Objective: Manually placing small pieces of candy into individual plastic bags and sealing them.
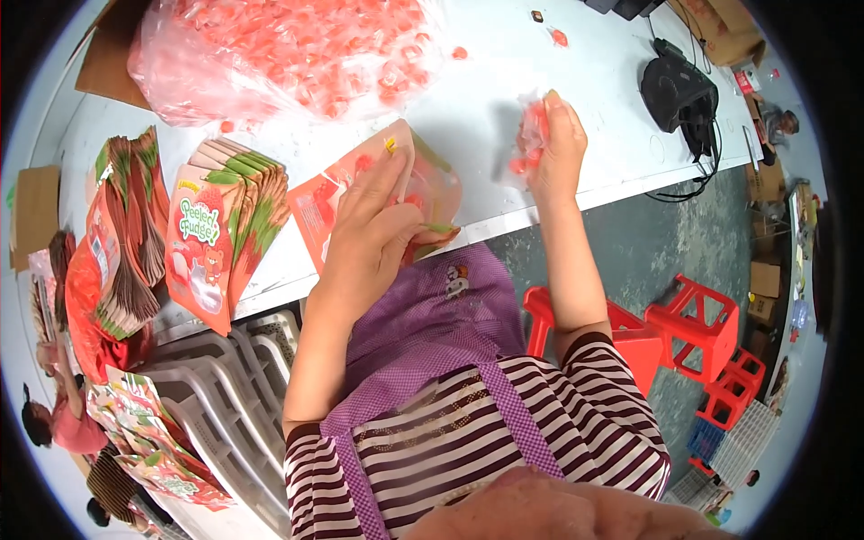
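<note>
My left hand [367, 223] is closed on a pink and green candy pouch [436, 177] at the table's near edge. Its fingers lie across the pouch's mouth, and reddish pieces show through the clear part. Another pink pouch [312, 214] lies partly under that hand. To the right, my right hand [562, 148] is raised over the table, closed around a handful of red candies [531, 137] in clear wrappers. Beyond both hands a big clear plastic bag [225, 76] is full of the same wrapped candies. A fanned stack of flat pouches [200, 225] sits left of my left hand.
More folded pouches [135, 225] stand at the table's left end, above grey plastic crates [202, 405] holding filled pouches [171, 450]. Loose candies [559, 38] lie on the white table [612, 108]. A black device with cables [677, 94] is at right; red stools [697, 324] stand below.
</note>
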Tool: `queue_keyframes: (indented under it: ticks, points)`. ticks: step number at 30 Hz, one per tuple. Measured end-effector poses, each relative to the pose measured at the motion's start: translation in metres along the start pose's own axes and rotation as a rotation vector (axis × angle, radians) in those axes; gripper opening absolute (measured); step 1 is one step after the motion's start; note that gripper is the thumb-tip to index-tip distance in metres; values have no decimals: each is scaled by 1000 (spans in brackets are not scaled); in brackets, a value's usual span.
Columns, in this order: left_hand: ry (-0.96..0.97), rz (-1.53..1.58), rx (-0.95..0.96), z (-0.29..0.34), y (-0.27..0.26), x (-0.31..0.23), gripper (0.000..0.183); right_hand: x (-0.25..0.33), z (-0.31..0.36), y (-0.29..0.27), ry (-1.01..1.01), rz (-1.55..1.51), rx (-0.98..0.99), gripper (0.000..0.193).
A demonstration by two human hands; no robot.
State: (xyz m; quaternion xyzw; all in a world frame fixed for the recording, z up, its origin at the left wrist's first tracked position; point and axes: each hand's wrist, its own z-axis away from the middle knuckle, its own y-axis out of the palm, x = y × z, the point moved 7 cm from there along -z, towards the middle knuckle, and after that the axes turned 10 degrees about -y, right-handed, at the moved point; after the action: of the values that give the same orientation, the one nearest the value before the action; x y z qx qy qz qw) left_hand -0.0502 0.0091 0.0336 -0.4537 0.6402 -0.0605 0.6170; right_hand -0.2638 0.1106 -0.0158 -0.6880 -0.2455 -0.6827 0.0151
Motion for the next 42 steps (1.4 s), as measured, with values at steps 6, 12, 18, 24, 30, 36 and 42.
queue_keyframes:
  ticks: [6, 12, 18, 24, 30, 36, 42]
  points:
    - [-21, -26, -6, -5, 9, -1, 4, 4, 26, 59, 29, -326, -61, 29]
    - [-40, 48, -54, -3, 7, 6, 6, 16, 51, 79, -146, -161, 206, 6]
    - [-115, 168, -83, -1, 5, 15, 6, -1, 67, 74, -131, -181, 365, 2]
    - [-55, 101, -44, -3, 3, 7, 2, 4, 77, 69, -338, -94, 327, 2]
    - [-103, 238, -136, 0, -3, 9, 5, -14, 75, 69, 48, 44, 431, 6]
    - [66, 177, -111, 0, 4, 8, 6, 6, 73, 81, -409, 199, 592, 11]
    - [73, 165, -143, 5, 4, 12, 5, 5, 72, 77, -45, 104, 338, 30]
